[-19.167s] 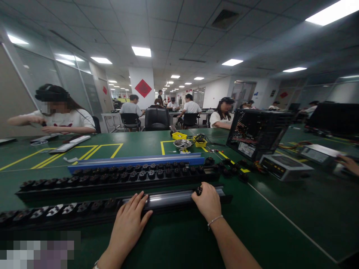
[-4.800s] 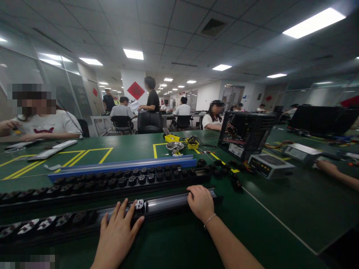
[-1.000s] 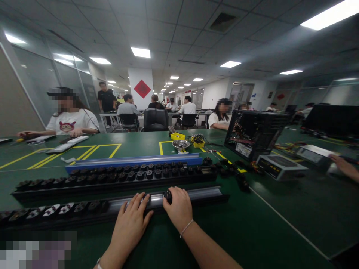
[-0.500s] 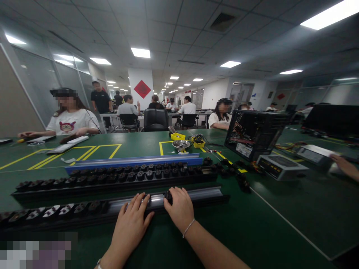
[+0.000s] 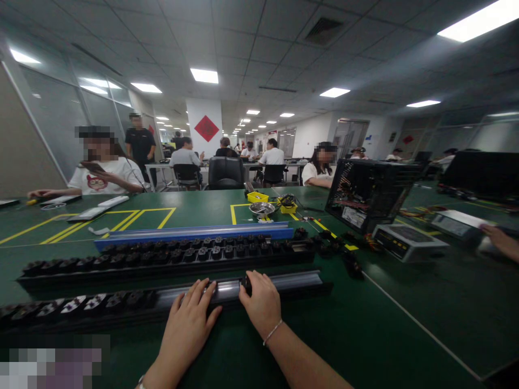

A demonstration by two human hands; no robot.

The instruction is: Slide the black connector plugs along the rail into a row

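A long black rail [image 5: 300, 280] with a shiny metal channel lies across the green table in front of me. Several round black parts [image 5: 95, 302] sit in its left stretch. My left hand [image 5: 190, 319] rests on the rail's middle with its fingers spread, palm down. Just to the right, my right hand [image 5: 261, 302] grips a small black part [image 5: 246, 283] between thumb and fingers, at the channel. Beyond lies a second black rail [image 5: 162, 268] lined with similar parts, and behind it a blue rail [image 5: 194, 233].
Loose black parts [image 5: 352, 263] lie right of the rails. Further back are a metal bowl [image 5: 261, 209], yellow bins [image 5: 257, 198], an open computer case [image 5: 365, 192] and a power supply [image 5: 405, 242]. Another person's hand [image 5: 500, 240] is at the right edge; people sit across the table.
My right hand has shifted slightly right along the rail with the black part. My left hand has hardly moved. The person across at the left has raised a hand with a dark object.
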